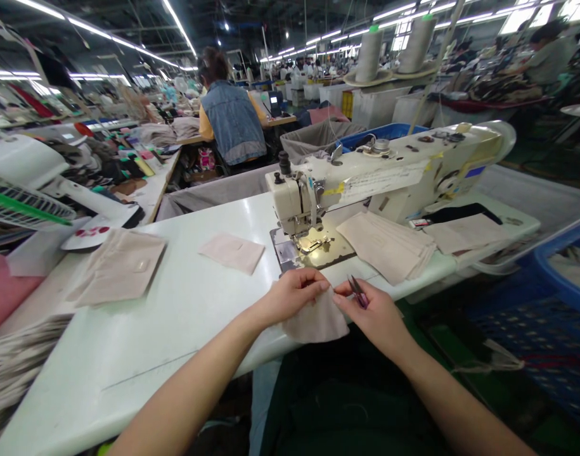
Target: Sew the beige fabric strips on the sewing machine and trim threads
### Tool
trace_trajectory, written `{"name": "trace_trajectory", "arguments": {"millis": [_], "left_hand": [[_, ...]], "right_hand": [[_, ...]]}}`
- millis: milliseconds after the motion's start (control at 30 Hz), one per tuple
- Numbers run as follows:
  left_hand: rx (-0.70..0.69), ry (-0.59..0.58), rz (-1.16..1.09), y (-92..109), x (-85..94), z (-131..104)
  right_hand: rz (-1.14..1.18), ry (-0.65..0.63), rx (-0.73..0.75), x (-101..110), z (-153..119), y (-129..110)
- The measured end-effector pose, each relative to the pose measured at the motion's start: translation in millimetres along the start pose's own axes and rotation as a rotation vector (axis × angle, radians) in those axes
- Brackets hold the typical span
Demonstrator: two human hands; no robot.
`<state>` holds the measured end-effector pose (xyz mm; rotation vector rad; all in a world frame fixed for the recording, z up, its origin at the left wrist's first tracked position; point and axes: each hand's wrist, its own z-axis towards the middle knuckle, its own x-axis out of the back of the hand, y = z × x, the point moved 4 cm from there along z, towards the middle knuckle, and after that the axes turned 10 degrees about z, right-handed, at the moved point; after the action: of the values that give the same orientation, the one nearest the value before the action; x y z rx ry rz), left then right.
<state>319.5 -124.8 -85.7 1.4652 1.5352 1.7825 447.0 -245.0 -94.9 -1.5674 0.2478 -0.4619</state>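
Observation:
A beige fabric piece (317, 322) hangs over the table's front edge, its upper edge pinched by my left hand (296, 292). Close on its right, my right hand (369, 310) has thumb and finger pressed together at the same edge and also holds small dark scissors (357, 291), blades pointing up. Just behind both hands is the sewing machine (294, 202) with its metal needle plate (313, 244). One flat beige piece (232, 252) lies left of the needle plate. A fanned stack of beige pieces (385, 244) rests right of it.
Another beige stack (121, 269) lies on the white table (175, 329) at left, near a white lamp-like arm (90, 196). More beige pieces (468, 233) are at the right end. A blue basket (546, 304) stands at right. A person in a denim vest (233, 120) sits ahead.

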Motion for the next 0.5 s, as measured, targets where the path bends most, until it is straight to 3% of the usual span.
{"name": "trace_trajectory", "arguments": {"millis": [200, 333, 500], "left_hand": [[-0.032, -0.002, -0.002, 2.1, -5.8, -2.0], [-0.075, 0.023, 0.203, 8.4, -4.8, -4.0], [0.047, 0.076, 0.602, -1.8, 30.7, -10.5]], "right_hand": [[0.044, -0.015, -0.045, -3.6, 0.0, 4.4], [0.002, -0.02, -0.008, -1.2, 2.3, 0.5], [-0.037, 0.119, 0.032, 20.8, 6.1, 9.8]]}}
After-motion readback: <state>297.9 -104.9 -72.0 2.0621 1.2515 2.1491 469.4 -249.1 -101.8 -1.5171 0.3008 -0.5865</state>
